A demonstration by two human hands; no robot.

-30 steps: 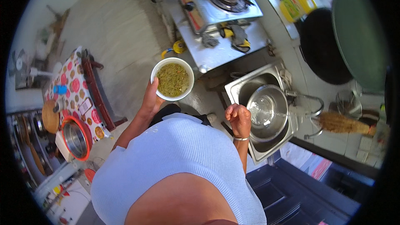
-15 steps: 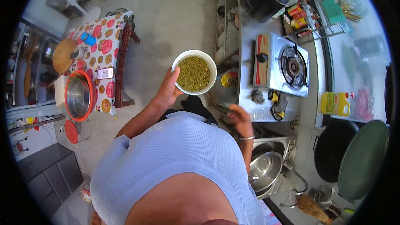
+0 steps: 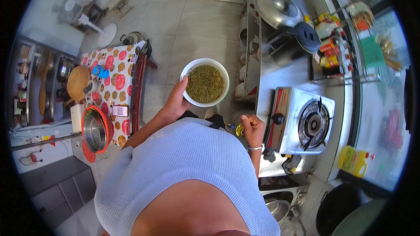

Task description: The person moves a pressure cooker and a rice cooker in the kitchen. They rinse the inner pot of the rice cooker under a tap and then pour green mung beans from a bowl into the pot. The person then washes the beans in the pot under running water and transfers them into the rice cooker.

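Note:
My left hand [image 3: 176, 100] grips a white bowl [image 3: 224, 96] by its left side, with the thumb at the rim. Small green beans [image 3: 204, 84], apparently mung beans in liquid, fill much of it. The bowl is held out in front of my body, above the floor. To its right and lower, my right hand [image 3: 253, 130] is raised with the fingers curled in and the thumb up. Nothing shows in that hand, which is apart from the bowl and close to the counter edge. A metal bangle circles the right wrist.
On the right, the metal counter [image 3: 273, 72] bears a gas stove [image 3: 306, 121], a black lidded pitcher [image 3: 292, 43] and a domed metal lid [image 3: 278, 8]. A flowered table [image 3: 124, 63] at left holds an orange basin [image 3: 109, 126] with a metal strainer, plus a phone [image 3: 120, 111].
My view has shifted forward along the counter, so the stove and table sit lower in the picture. The right hand has come up slightly and curled tighter. The left still holds the bowl.

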